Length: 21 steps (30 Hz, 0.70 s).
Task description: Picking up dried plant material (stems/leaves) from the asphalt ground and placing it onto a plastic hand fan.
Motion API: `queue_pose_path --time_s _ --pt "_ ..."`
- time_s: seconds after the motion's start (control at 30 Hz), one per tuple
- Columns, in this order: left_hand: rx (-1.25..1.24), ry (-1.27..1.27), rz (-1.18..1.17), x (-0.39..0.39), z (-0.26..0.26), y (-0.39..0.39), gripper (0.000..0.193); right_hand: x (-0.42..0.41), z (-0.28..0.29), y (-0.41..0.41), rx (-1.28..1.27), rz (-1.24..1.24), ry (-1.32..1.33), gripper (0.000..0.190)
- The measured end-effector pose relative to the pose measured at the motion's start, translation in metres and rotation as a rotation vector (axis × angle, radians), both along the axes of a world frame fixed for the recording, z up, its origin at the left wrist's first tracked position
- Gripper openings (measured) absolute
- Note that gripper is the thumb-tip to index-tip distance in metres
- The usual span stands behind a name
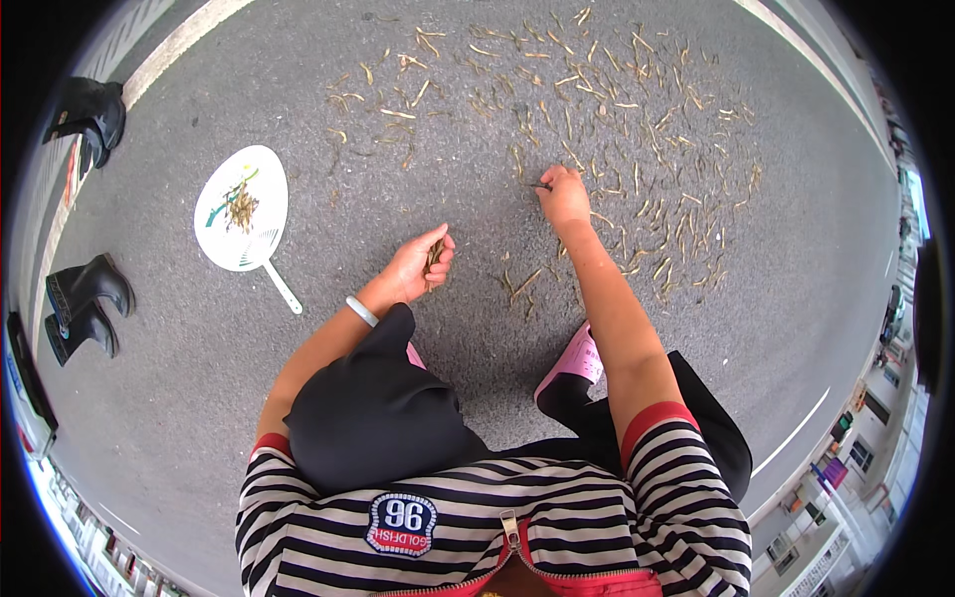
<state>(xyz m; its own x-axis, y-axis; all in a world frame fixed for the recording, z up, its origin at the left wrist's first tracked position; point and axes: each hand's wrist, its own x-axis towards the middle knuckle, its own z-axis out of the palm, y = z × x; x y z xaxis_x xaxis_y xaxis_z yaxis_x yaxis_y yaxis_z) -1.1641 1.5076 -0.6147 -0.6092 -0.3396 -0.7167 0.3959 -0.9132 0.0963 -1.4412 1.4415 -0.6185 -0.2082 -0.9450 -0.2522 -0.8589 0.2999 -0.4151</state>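
Note:
Dried plant strips [656, 134], thin and yellow-brown, lie scattered over the grey asphalt [477, 358]. My left hand [424, 263] is curled around a small bunch of dried strips [433, 256], just ahead of my left knee. Farther out, my right hand [561, 195] reaches down to the ground at the near left side of the scattered strips. Its thumb and fingers pinch a dark strip [540, 186]. On the left, a white hand fan [216, 246] with a green print lies flat, its handle pointing towards me. A small heap of dried strips [242, 210] rests on it.
Two pairs of dark boots stand at the left: black rubber boots [89, 298] and, farther off, another dark pair [104, 119]. White road lines [183, 41] curve along both sides. A vehicle [30, 395] shows at the left rim, buildings [858, 455] at the right.

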Motion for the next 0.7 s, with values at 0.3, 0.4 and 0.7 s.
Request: queue_pose_path --time_s 0.3,0.4,0.7 --pt "-0.058 -0.101 0.037 -0.003 0.009 -0.004 0.032 0.068 0.022 0.030 0.260 0.030 -0.676 0.020" --pt "0.002 -0.215 0.078 -0.006 0.025 -0.006 0.033 0.090 0.056 0.024 0.489 0.187 -0.845 0.022" --pt "-0.032 -0.079 0.031 0.001 0.010 -0.002 0.030 0.076 0.008 -0.039 0.194 -0.232 -0.047 0.037"
